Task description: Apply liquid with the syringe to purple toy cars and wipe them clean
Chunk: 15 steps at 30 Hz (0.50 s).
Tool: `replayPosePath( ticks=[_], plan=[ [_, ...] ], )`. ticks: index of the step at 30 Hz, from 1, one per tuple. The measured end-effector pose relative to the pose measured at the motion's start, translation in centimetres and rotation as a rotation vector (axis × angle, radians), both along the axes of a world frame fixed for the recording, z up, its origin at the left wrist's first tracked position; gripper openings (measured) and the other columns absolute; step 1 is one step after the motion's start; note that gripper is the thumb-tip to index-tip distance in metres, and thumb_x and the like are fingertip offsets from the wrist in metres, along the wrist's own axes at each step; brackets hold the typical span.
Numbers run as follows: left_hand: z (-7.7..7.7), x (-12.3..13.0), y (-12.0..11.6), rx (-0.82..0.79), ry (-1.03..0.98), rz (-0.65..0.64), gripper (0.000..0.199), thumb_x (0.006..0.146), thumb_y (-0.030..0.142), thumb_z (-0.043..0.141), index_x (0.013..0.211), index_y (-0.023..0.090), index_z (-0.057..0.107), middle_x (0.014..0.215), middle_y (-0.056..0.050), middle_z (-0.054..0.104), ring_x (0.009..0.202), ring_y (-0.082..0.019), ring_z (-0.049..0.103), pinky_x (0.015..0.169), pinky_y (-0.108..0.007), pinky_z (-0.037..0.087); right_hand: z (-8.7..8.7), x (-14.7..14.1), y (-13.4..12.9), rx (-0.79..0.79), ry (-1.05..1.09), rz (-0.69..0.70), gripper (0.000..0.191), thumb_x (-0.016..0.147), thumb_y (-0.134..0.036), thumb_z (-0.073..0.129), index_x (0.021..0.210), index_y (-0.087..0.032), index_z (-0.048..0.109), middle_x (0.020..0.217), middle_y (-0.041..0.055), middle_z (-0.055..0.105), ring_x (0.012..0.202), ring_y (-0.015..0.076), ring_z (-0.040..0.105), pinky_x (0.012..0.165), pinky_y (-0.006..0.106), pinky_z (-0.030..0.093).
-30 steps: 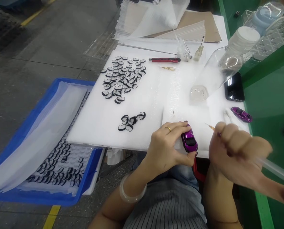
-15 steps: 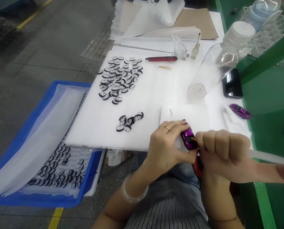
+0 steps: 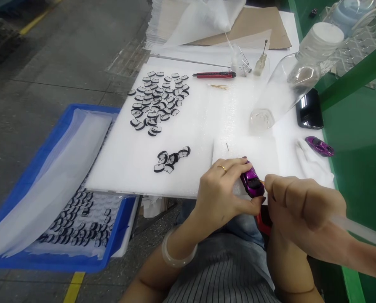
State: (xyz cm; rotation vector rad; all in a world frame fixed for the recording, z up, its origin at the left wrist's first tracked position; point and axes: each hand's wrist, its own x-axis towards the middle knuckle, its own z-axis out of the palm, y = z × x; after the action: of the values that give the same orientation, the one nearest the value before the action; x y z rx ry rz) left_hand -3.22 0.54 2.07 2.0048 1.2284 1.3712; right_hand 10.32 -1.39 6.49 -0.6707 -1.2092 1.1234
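My left hand (image 3: pixel 221 189) is closed round a small purple toy car (image 3: pixel 251 180), with fingers along its far side and thumb at the near end. A dark window area shows on the car's top. My right hand (image 3: pixel 301 202) is closed beside the car. From its fingers a thin orange-brown stick (image 3: pixel 262 182), perhaps a toothpick, pokes out towards the car's right side; most of it is hidden. Left of my hands, several small clear parts with black edges (image 3: pixel 172 159) lie in a little group on the white foam sheet (image 3: pixel 194 126).
A larger spread of such parts (image 3: pixel 156 103) lies farther back. Beyond are a red cutter (image 3: pixel 214 75), toothpicks (image 3: pixel 218 87), and a small bottle (image 3: pixel 260 64). A clear bottle (image 3: pixel 278 92), phone (image 3: pixel 310 108) and second purple car (image 3: pixel 319 146) stand right; a blue tray (image 3: pixel 110 248) sits left.
My right hand has drawn slightly right, and the stick's tip has moved from the car's dark top to its side. The car has turned slightly in my left hand.
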Motion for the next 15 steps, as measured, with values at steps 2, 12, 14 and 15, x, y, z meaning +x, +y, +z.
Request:
replayPosePath(
  ticks=[2,12,14,15],
  plan=[
    [0.0,0.0,0.0,0.012,0.008,0.0,0.043,0.06,0.028,0.076,0.101,0.017,0.068,0.103,-0.012,0.076,0.098,-0.028,0.072,0.083,-0.044,0.063,0.1,0.1,0.1,-0.007,-0.017,-0.007,0.052,0.088,-0.028,0.06,0.051,-0.018,0.025,0.04,-0.0058,0.024,0.039,0.008,0.022,0.049,0.031,0.022],
    [-0.2,-0.1,-0.1,0.019,0.041,-0.002,0.043,0.063,0.032,0.077,0.103,0.018,0.068,0.105,-0.012,0.076,0.098,-0.029,0.072,0.082,-0.044,0.063,1.7,-0.4,-1.3,-0.139,-0.168,-0.115,0.054,0.087,-0.022,0.067,0.051,-0.018,0.026,0.045,-0.0045,0.023,0.044,0.009,0.022,0.049,0.031,0.019],
    [-0.2,-0.1,0.0,0.013,0.053,-0.003,0.044,0.063,0.033,0.078,0.103,0.018,0.067,0.106,-0.012,0.076,0.098,-0.029,0.072,0.083,-0.044,0.063,2.3,-0.3,-1.4,-0.201,-0.149,-0.132,0.052,0.092,-0.032,0.061,0.052,-0.019,0.03,0.046,-0.0033,0.025,0.045,0.0107,0.024,0.047,0.031,0.02],
    [-0.3,-0.1,-0.1,0.015,0.058,-0.008,0.045,0.063,0.034,0.078,0.103,0.018,0.067,0.105,-0.012,0.076,0.099,-0.029,0.072,0.083,-0.044,0.063,2.5,-0.2,-1.0,-0.214,-0.145,-0.127,0.051,0.093,-0.037,0.059,0.053,-0.02,0.032,0.047,-0.0026,0.028,0.046,0.0121,0.027,0.047,0.032,0.023]
  ],
)
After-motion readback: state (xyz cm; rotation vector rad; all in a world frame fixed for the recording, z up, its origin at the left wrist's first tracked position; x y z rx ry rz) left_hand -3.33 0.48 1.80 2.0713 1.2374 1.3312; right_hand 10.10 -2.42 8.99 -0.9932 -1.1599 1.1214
